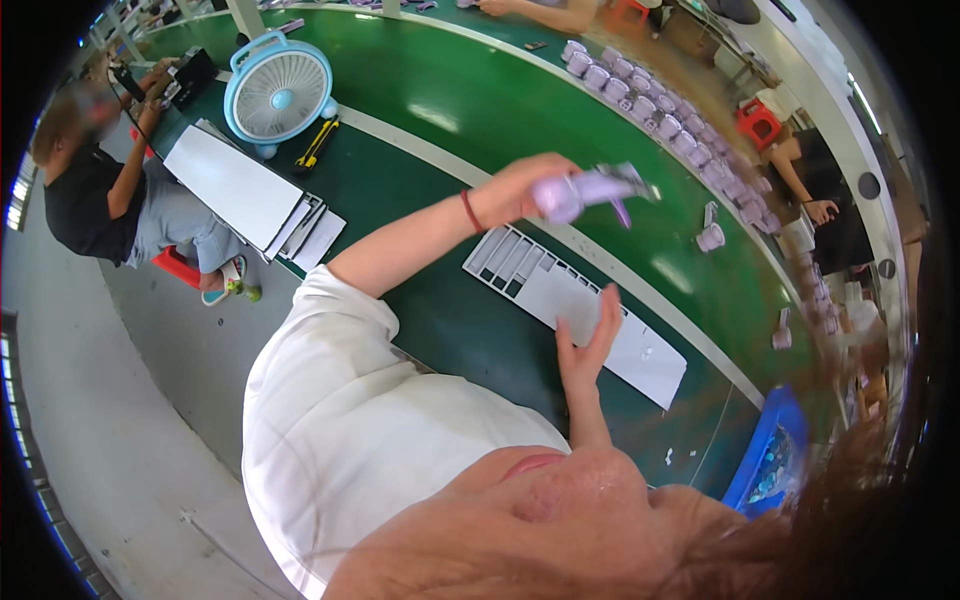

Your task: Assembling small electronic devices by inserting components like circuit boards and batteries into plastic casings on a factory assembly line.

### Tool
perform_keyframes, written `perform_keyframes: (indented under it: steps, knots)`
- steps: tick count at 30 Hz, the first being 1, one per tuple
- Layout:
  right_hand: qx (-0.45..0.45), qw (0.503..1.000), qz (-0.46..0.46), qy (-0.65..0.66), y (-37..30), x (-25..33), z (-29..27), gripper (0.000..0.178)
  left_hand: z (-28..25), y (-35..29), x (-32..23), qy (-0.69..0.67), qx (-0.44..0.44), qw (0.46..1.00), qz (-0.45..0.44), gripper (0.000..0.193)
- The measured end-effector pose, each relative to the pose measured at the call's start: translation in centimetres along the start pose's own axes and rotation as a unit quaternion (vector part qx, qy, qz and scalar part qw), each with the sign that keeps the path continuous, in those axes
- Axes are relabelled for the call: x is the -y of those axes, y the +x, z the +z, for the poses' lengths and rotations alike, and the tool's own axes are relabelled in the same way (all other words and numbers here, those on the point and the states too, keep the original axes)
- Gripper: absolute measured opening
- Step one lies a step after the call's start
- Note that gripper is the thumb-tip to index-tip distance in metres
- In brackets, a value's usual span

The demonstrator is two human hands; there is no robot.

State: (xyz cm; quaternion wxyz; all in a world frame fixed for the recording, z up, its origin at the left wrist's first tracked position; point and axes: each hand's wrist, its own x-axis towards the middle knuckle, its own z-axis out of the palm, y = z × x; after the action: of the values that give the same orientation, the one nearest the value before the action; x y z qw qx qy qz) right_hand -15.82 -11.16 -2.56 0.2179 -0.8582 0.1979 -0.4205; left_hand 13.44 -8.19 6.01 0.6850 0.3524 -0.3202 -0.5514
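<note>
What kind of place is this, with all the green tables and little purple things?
Most likely a factory assembly line. A long green workbench carries a row of identical purple parts, other people sit working along it, and the person's left hand holds up one purple part above a white slotted tray.

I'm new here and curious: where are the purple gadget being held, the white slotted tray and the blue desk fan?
purple gadget (590, 188), head view, its body beside the left hand (525, 190).
white slotted tray (545, 285), head view, flat middle.
blue desk fan (278, 90), head view, grille centre.
</note>
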Motion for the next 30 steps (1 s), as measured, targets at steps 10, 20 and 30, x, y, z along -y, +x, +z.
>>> perform_keyframes:
  steps: [10, 20, 30]
  knots:
    - [-0.012, 0.98, 0.141, 0.14, -1.3, 1.0, -3.1, 0.032, 8.4, -9.3, -0.3, 0.375, 0.448, 0.811, -0.027, 0.071]
    - [0.344, 0.933, -0.066, 0.078, -0.5, 8.8, -8.2, 0.021, 3.5, -14.5, 7.0, 0.621, 0.169, 0.733, 0.221, 0.041]
    - [0.309, 0.91, 0.184, 0.205, 3.3, 4.2, -8.9, 0.039, 3.7, -14.3, 8.9, 0.655, 0.132, 0.703, 0.246, 0.028]
